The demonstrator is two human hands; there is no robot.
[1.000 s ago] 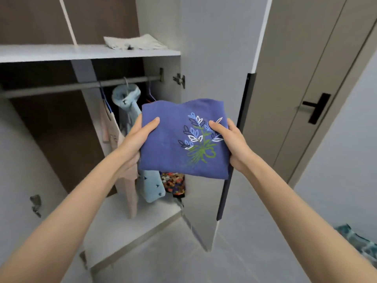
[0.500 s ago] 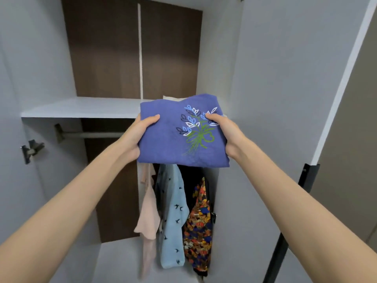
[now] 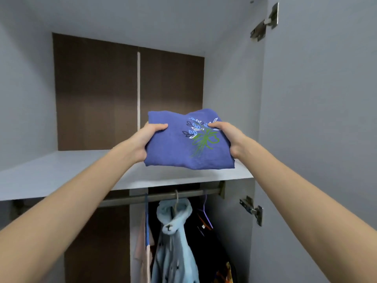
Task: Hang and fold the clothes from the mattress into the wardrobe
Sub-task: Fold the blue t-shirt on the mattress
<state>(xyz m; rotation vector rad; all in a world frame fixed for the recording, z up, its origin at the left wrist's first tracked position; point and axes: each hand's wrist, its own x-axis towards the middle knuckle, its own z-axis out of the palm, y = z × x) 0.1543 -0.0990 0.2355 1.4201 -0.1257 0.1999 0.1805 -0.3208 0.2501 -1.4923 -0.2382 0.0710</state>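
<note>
A folded purple shirt with a leaf-and-bow print is held over the right part of the white wardrobe shelf. My left hand grips its left edge, thumb on top. My right hand grips its right edge, thumb across the print. The shirt's front edge hangs just above the shelf's front lip; whether its far side touches the shelf cannot be told. The cream garment seen earlier on the shelf is hidden behind the shirt.
Below the shelf a hanging rail carries a light blue garment, a pale pink one and a dark patterned one. The open wardrobe door stands at the right with its hinges.
Both hands have raised the folded shirt and carried it forward over the shelf. My view has tilted up into the upper compartment.
</note>
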